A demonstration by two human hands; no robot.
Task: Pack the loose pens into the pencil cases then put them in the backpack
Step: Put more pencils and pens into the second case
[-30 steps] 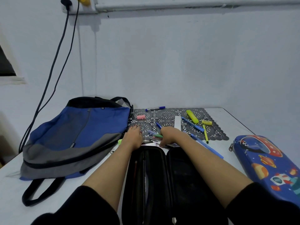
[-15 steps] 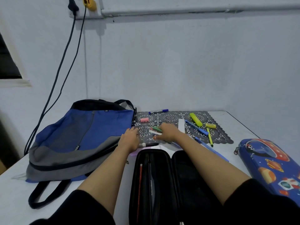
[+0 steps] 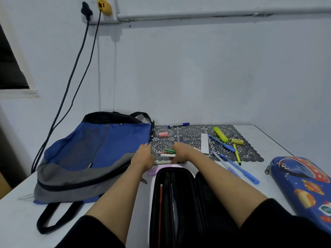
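Note:
Just beyond the open black pencil case, a small bunch of pens lies between my two hands: green, white and grey ones. My left hand rests against their left ends with its fingers fairly straight. My right hand curls over their right ends, thumb underneath. More loose pens lie on the patterned mat: a blue marker, a yellow highlighter, a blue pen and a thin yellow pen. Two light-blue pens lie by my right forearm. The blue-grey backpack lies flat on the left.
A closed blue space-print pencil case sits at the right table edge. A white ruler, pink eraser, yellow eraser and purple eraser lie about. Two cables hang from a wall socket behind the backpack.
Both hands have drawn closer together around the bunch of pens, pulling them towards the black case's far end. The camera has tilted upward slightly.

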